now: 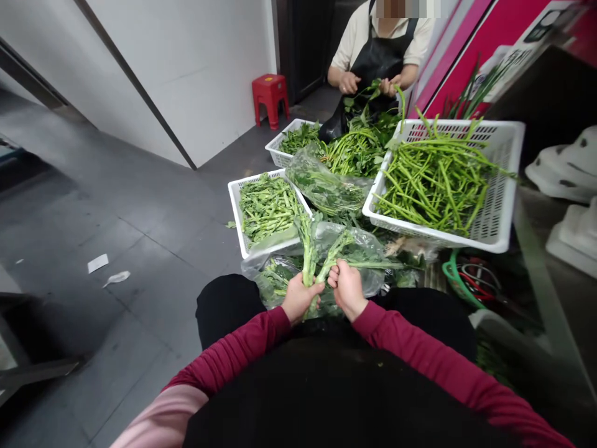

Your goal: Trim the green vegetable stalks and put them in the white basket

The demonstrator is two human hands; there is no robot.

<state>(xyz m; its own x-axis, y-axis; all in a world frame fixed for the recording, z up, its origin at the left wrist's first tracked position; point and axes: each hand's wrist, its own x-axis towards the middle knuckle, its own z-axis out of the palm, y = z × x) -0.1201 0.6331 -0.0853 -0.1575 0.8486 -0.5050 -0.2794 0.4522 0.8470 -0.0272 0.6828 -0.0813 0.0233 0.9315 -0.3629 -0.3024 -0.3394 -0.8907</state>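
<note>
My left hand is closed round the lower ends of thick pale-green vegetable stalks with leafy tops, much like Chinese broccoli. Close beside it, my right hand has its fingers curled shut at a thin leaf stem that sticks out to the right. Whether that stem is still joined to the stalks is hidden by the fingers. Beneath both hands, an open clear plastic bag holds more of the greens. A white basket full of trimmed stalks stands just beyond, to the left.
At right, a larger white basket holds long thin green stems. A second bag of greens lies between the baskets. Across from me, a person in a black apron handles leafy stems. A red stool stands by the wall.
</note>
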